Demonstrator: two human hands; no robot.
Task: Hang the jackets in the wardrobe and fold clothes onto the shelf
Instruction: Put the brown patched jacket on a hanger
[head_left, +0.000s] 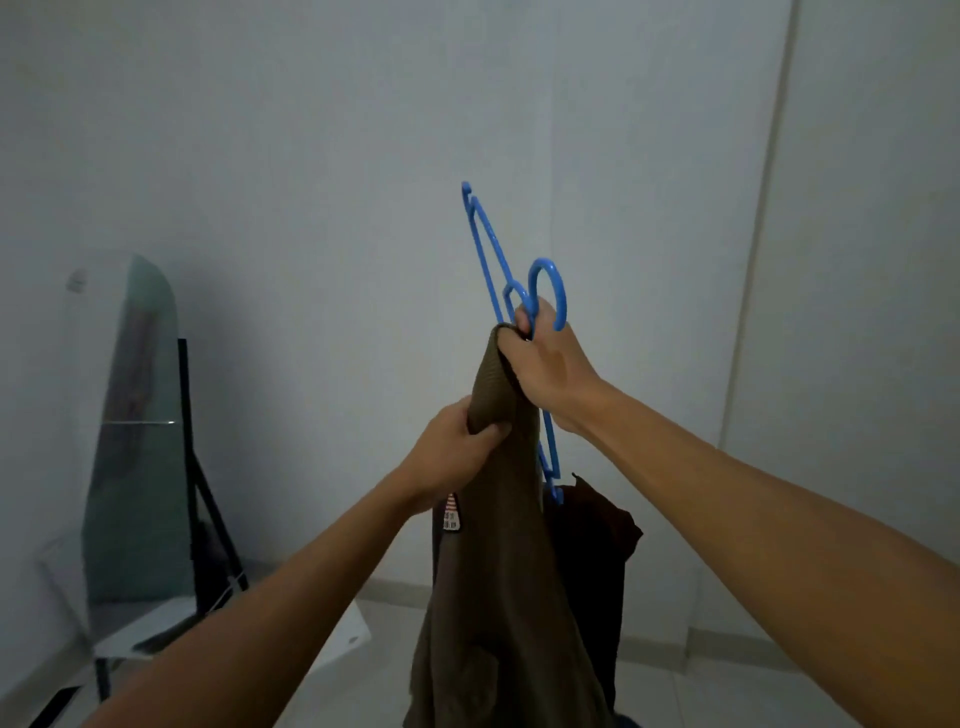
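A person holds an olive-brown jacket (498, 545) up before a pale wall (311, 182), a blue hanger (491, 260) tilted steeply at its collar. The right hand (550, 364) grips the hanger's neck together with the collar's top edge; the left hand (457, 441) clutches the fabric just below. A tall glass panel (135, 431) leans at far left.

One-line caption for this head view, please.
Right hand grips the blue hanger and jacket collar while left hand pulls the olive jacket onto it.
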